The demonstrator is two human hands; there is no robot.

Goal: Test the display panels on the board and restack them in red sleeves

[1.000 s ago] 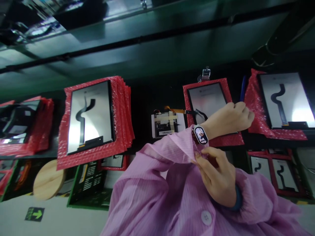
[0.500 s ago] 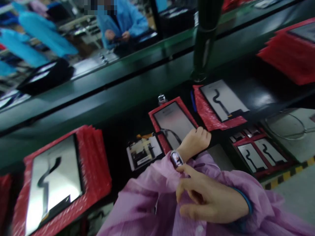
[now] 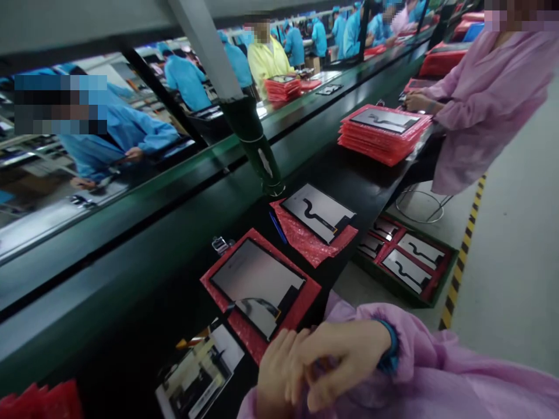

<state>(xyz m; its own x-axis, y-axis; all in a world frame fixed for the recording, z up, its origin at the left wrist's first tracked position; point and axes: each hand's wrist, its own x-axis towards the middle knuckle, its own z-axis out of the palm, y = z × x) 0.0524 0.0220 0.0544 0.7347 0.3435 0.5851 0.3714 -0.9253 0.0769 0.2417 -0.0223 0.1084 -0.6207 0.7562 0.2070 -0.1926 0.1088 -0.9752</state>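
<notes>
My left hand [image 3: 271, 372] sits low in the view, fingers curled into a loose fist with nothing seen in it. My right hand [image 3: 345, 356] lies across it, fingers wrapped round my left wrist at the pink sleeve cuff, hiding the wristwatch. Just beyond my hands a display panel with a black flex cable rests on a red bubble-wrap sheet [image 3: 301, 299] on the dark bench. A second panel on red wrap [image 3: 318, 212] lies farther right. A small taped board on a white sheet [image 3: 198, 369] lies left of my hands.
A blue pen [image 3: 278, 227] and a metal clip [image 3: 220, 244] lie by the panels. A dark post [image 3: 255, 148] rises behind them. A stack of red wraps [image 3: 379, 134] stands before a co-worker in pink [image 3: 489, 99]. A green crate of panels [image 3: 439, 282] sits on the floor by striped tape [image 3: 463, 256].
The view has swung up and to the right, bringing the line and co-workers into sight. My right hand moved from pinching the sleeve beside the watch to covering the left wrist.
</notes>
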